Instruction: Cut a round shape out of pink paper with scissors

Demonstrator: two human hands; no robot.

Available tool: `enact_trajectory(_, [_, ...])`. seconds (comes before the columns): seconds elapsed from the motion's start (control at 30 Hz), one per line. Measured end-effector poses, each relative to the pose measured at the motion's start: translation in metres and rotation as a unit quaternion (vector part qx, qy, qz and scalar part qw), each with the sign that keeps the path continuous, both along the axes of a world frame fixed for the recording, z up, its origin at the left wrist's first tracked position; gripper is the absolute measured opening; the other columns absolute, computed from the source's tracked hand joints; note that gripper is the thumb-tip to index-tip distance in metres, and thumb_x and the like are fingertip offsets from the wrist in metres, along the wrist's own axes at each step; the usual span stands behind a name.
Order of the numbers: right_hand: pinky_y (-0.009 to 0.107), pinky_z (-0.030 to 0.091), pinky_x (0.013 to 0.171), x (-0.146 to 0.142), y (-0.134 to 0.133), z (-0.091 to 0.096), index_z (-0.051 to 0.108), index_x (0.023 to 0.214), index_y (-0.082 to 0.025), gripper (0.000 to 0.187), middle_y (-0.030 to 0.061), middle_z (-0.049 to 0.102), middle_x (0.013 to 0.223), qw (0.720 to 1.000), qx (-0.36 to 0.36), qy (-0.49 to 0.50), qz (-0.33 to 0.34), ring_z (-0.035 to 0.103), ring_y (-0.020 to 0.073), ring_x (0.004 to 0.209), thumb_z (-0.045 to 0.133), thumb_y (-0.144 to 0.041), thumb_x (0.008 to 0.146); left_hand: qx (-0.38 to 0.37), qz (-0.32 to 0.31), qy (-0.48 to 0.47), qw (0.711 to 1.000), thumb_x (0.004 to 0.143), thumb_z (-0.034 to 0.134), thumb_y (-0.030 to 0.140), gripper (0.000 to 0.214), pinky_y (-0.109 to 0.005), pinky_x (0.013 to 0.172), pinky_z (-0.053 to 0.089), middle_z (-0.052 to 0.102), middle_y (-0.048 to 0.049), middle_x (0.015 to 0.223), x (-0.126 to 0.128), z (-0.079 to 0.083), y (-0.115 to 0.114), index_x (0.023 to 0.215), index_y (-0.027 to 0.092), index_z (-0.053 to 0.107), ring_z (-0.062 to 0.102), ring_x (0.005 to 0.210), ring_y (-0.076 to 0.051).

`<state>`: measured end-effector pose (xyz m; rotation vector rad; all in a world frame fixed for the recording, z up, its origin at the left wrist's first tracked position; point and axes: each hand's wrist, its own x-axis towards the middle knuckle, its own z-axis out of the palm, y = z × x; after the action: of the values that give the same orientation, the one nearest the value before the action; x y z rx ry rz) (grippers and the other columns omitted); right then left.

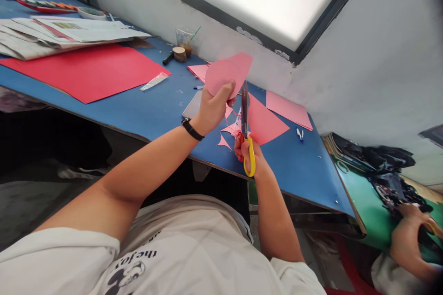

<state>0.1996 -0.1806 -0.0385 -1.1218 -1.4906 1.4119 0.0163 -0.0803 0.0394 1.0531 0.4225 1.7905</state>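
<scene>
My left hand point(215, 107) is closed on a piece of pink paper point(226, 70), held up above the table; its left edge is rounded and its upper right end comes to a corner. In my right hand point(249, 152) is a pair of scissors point(245, 115) with red and yellow handles. The blades point upward and look closed or nearly so, just right of the paper; whether they touch it I cannot tell. Below the hands lie pink paper offcuts point(224, 142). A larger pink sheet point(265, 122) lies behind the scissors.
The blue table point(166, 115) bears a red sheet point(93, 73), newspapers point(69, 34), a plastic cup point(185, 41), more pink sheets point(290, 109) and a blue pen cap or clip point(300, 135). Along the back runs a wall. At right, another person's hand point(411, 221) works over a green table.
</scene>
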Motion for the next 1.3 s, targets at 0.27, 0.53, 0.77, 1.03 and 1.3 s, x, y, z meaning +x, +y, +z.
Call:
enact_trajectory(0.27, [0.039,0.074,0.087,0.005,0.001,-0.016,0.078,0.139,-0.018,0.040,0.0077,0.082,0.127,0.999,0.004,-0.020,-0.035,0.081,0.0208,0.101,0.082,-0.053,0.118,-0.016,-0.020,0.020,0.999,0.097,0.101,0.059,0.061,-0.029,0.058,0.048,0.057,0.0022,0.069,-0.001,-0.002,-0.003,0.069,0.024,0.058,0.051,0.060,-0.012])
enact_trajectory(0.53, [0.026,0.047,0.057,-0.003,-0.001,-0.006,0.067,0.098,-0.023,0.056,-0.0086,0.051,0.075,0.999,0.017,-0.001,-0.029,0.045,0.0107,0.059,0.071,-0.073,0.120,0.001,-0.029,0.026,0.999,0.094,0.098,0.056,0.055,-0.028,0.057,0.045,0.055,0.0017,0.070,0.001,-0.004,-0.003,0.072,0.024,0.060,0.051,0.061,-0.013])
enact_trajectory(0.77, [0.033,0.069,0.077,0.005,-0.001,-0.015,0.078,0.132,-0.018,0.039,0.0042,0.080,0.114,1.000,-0.001,0.003,-0.001,0.076,0.0165,0.087,0.080,-0.055,0.119,-0.014,-0.020,0.043,0.999,0.103,0.095,0.044,0.054,-0.028,0.056,0.045,0.054,0.0021,0.067,0.000,-0.004,-0.003,0.068,0.023,0.059,0.051,0.060,-0.012])
enact_trajectory(1.03, [0.030,0.066,0.072,0.006,0.000,-0.015,0.078,0.128,-0.018,0.039,0.0023,0.078,0.108,1.000,0.006,0.010,0.010,0.072,0.0147,0.081,0.080,-0.056,0.120,-0.033,-0.010,0.038,0.999,0.105,0.096,0.043,0.058,-0.030,0.057,0.047,0.055,0.0031,0.065,0.001,-0.001,-0.004,0.066,0.023,0.057,0.055,0.058,-0.012])
enact_trajectory(1.3, [0.028,0.043,0.057,-0.005,-0.005,0.002,0.064,0.096,-0.024,0.077,-0.0087,0.047,0.074,0.999,0.029,0.023,0.014,0.041,0.0107,0.059,0.069,-0.100,0.106,-0.020,-0.003,0.047,0.999,0.102,0.098,0.064,0.065,-0.030,0.054,0.050,0.056,0.0021,0.064,0.002,-0.008,0.001,0.068,0.025,0.059,0.057,0.059,-0.014])
